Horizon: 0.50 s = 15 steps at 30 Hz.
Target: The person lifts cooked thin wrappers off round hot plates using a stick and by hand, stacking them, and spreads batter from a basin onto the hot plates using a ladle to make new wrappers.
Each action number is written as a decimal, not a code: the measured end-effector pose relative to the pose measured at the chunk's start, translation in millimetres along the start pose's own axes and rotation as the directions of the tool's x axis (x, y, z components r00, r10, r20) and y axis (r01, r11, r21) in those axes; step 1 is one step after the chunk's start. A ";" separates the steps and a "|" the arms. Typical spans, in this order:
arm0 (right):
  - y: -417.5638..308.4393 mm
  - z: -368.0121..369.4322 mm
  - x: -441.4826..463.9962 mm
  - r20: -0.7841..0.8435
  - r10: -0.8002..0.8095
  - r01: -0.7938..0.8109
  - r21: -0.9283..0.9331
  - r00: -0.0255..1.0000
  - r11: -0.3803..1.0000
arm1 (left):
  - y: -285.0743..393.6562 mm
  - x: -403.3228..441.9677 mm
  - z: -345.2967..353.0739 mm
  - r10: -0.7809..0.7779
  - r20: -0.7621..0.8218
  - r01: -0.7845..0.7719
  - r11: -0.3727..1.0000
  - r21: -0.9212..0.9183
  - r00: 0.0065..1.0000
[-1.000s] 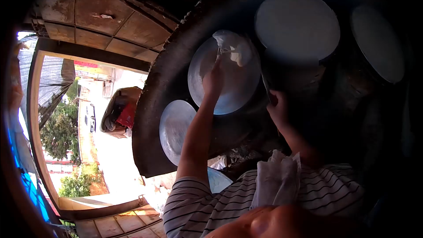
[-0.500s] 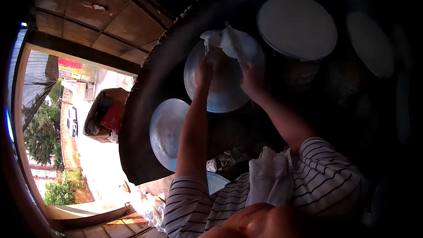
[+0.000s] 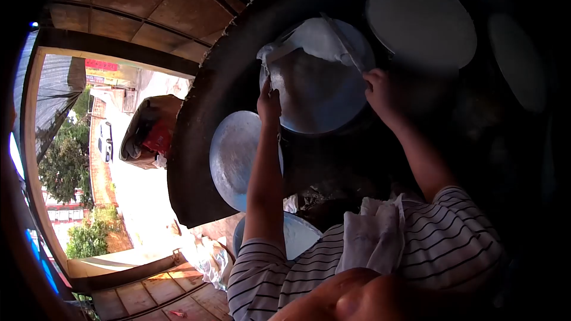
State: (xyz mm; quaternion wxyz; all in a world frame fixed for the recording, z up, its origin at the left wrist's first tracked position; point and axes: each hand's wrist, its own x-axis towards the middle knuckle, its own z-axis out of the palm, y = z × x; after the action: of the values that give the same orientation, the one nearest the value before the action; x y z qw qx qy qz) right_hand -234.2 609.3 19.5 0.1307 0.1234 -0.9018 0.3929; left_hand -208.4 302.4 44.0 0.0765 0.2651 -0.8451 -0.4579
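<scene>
My left hand (image 3: 269,104) grips the handle of a batter-coated spreader (image 3: 282,53) with a pale crosspiece, at the left rim of a round metal griddle (image 3: 321,104). My right hand (image 3: 379,90) holds a long flat blade (image 3: 344,41) that slants across the griddle's upper right. White batter (image 3: 315,37) lies along the upper part of the griddle between the two tools. The lower part of its surface looks bare and dark.
A bare griddle (image 3: 235,154) stands at the lower left. Two white-covered rounds, one nearer (image 3: 422,24) and one farther right (image 3: 516,62), share the dark curved counter (image 3: 193,187). A basin of white liquid (image 3: 300,238) is close to my body.
My hands have moved apart, the right one going right with the blade. The white batter now stretches wider along the griddle's upper part. The whole view has shifted slightly.
</scene>
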 end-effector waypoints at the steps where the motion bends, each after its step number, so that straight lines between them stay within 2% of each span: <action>1: -13.0 11.0 -4.3 0.031 0.009 -0.011 0.063 0.999 0.998 | -15.2 -7.6 -2.3 0.031 -0.030 -0.031 1.000 -0.002 0.999; 2: -24.1 28.8 4.5 0.026 0.011 -0.014 0.129 1.000 0.992 | -20.0 -2.9 -1.8 0.099 -0.064 -0.099 0.995 -0.003 0.993; 5: -20.0 44.4 50.3 -0.010 -0.192 0.192 0.089 0.981 0.977 | -11.3 -24.3 -4.7 -0.064 -0.051 0.059 0.993 -0.099 0.997; 6: -15.9 40.9 51.5 -0.022 -0.223 0.224 0.097 0.975 0.970 | -7.5 -30.4 -11.0 -0.081 -0.016 0.076 0.975 -0.210 0.997; 7: -5.7 20.3 47.4 -0.014 -0.193 0.193 0.031 0.981 0.981 | -4.7 -41.4 -14.5 -0.108 0.020 0.108 0.939 -0.328 0.994; 8: 7.8 5.7 43.6 -0.012 -0.131 0.129 -0.117 0.991 0.985 | -2.8 -53.5 -13.0 -0.136 0.050 0.143 0.877 -0.459 0.990; 9: 17.0 0.9 43.4 0.015 -0.149 0.150 -0.118 0.989 0.982 | 0.1 -59.4 -14.5 -0.152 0.071 0.167 0.844 -0.510 0.986; 12: 12.9 29.9 49.2 0.067 -0.230 0.229 0.023 0.971 0.973 | 17.3 -85.3 -13.5 -0.197 0.111 0.215 0.660 -0.720 0.974; 15: -8.6 57.0 78.6 0.194 -0.298 0.276 0.131 0.935 0.952 | 6.2 -100.2 -9.8 -0.094 0.256 0.273 0.284 -0.919 0.962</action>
State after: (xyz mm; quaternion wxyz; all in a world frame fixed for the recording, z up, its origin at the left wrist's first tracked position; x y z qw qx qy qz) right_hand -312.8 552.0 14.0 0.0835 0.3015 -0.8616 0.3996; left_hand -122.1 349.8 66.0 0.0998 0.2290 -0.3807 -0.8903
